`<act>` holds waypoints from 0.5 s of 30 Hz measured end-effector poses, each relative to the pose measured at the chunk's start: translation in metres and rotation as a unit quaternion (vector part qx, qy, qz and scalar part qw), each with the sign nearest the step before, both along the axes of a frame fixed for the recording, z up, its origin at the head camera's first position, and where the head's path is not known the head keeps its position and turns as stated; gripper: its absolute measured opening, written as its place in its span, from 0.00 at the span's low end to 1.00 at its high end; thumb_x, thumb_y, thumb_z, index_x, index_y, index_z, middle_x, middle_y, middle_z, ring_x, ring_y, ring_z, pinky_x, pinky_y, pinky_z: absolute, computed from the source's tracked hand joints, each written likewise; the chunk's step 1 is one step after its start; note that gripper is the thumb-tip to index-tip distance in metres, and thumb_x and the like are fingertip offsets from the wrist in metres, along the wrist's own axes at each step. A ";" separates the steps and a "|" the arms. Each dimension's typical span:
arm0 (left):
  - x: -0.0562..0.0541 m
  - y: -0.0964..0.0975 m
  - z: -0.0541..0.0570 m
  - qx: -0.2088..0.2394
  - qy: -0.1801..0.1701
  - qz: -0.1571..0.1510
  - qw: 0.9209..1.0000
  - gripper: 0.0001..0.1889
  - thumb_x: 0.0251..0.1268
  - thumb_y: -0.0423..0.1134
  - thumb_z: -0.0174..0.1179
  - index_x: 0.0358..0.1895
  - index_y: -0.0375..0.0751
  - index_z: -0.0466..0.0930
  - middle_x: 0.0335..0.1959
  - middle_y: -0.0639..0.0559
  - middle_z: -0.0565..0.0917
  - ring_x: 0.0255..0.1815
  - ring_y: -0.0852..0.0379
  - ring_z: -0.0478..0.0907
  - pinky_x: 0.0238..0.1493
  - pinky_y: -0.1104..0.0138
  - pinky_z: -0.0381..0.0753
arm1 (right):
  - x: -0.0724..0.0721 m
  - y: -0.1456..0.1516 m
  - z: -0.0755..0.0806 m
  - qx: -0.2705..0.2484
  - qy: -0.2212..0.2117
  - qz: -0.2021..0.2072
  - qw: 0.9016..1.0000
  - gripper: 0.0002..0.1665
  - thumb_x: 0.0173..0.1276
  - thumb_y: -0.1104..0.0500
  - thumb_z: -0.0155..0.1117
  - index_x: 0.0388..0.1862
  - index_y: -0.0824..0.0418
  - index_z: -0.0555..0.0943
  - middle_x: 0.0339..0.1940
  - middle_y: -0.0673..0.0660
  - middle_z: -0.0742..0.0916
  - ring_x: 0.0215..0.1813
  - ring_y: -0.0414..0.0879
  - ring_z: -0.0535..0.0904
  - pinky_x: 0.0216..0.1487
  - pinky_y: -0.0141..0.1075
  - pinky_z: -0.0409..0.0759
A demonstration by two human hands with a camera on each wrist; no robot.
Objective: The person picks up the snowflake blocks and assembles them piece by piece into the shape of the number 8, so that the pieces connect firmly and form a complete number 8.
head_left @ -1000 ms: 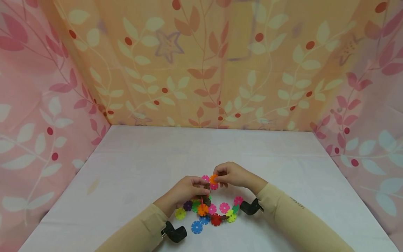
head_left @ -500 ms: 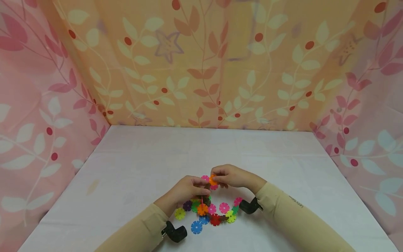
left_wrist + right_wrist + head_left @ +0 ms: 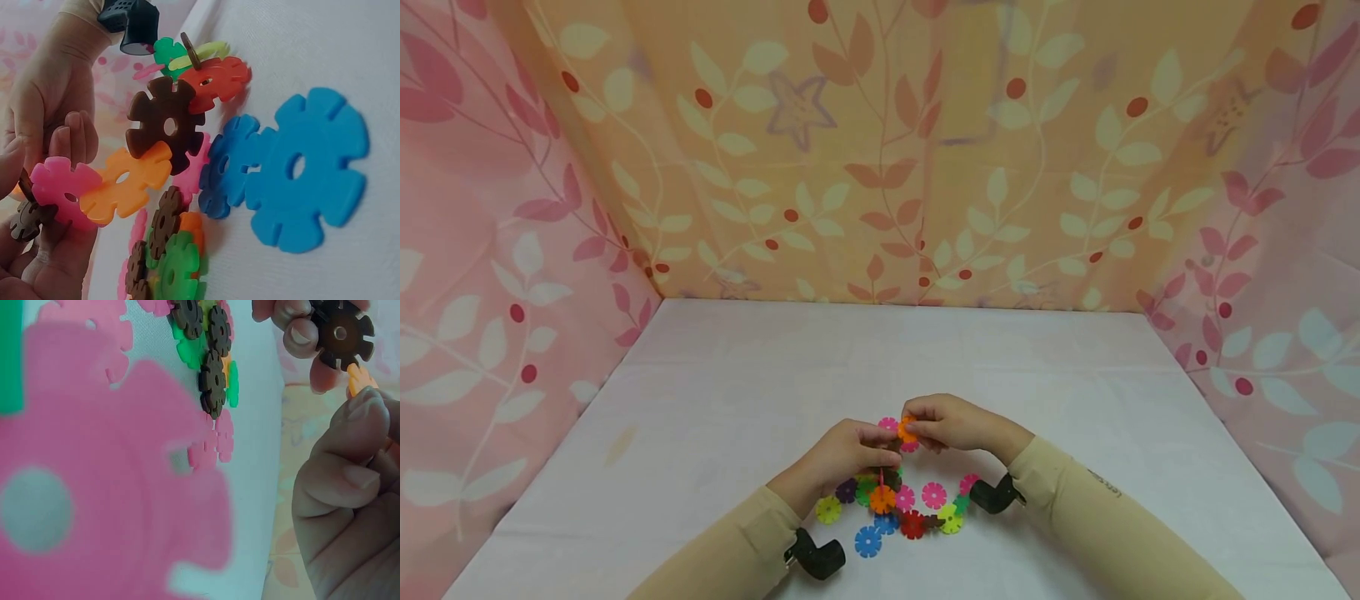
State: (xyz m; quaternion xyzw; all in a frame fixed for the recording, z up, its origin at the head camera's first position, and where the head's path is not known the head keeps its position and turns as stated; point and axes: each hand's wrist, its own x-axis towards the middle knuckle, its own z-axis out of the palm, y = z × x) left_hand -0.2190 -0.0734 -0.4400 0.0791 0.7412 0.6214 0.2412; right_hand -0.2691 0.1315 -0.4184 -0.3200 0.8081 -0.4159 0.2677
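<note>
My left hand [image 3: 848, 452] holds a brown notched plastic disc [image 3: 344, 334] by its edge, between thumb and fingers. Facing it, my right hand [image 3: 961, 423] pinches an orange notched disc [image 3: 907, 430], whose rim meets the brown disc's edge in the right wrist view. Pink discs [image 3: 888, 424] show beside the fingertips. Below my left hand in its wrist view, a pink disc [image 3: 59, 184] overlaps another orange disc [image 3: 125, 181], which overlaps a larger-looking brown disc [image 3: 165, 119]. Much of the held orange disc is hidden by my right fingers in the right wrist view.
Several more notched discs lie on the white table [image 3: 760, 358] under the hands: joined blue ones [image 3: 868, 542], a red one [image 3: 913, 524], a yellow one [image 3: 828, 509] and a pink one [image 3: 934, 495]. Black wrist cameras [image 3: 820, 557] jut from both sleeves. Patterned curtains [image 3: 880, 167] surround the table.
My right hand has shifted slightly left and down, its fingers closing in more around the orange disc. The left hand and the discs on the table have hardly moved.
</note>
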 end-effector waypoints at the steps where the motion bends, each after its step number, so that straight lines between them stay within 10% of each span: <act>1: 0.000 0.000 0.000 0.001 0.000 0.000 1.000 0.18 0.55 0.36 0.64 0.50 0.36 0.80 0.44 0.41 0.82 0.40 0.54 0.81 0.43 0.60 0.80 | 0.000 0.000 0.000 0.001 0.001 -0.003 1.000 0.10 0.69 0.54 0.53 0.32 0.58 0.77 0.15 0.55 0.75 0.19 0.54 0.70 0.20 0.33 0.70; 15: -0.001 -0.001 0.001 -0.023 0.009 0.011 1.000 0.19 0.54 0.38 0.65 0.50 0.39 0.80 0.44 0.47 0.82 0.40 0.55 0.79 0.43 0.62 0.79 | 0.002 -0.001 0.001 -0.009 0.015 -0.024 1.000 0.10 0.70 0.55 0.52 0.31 0.58 0.76 0.15 0.54 0.74 0.19 0.54 0.71 0.20 0.32 0.70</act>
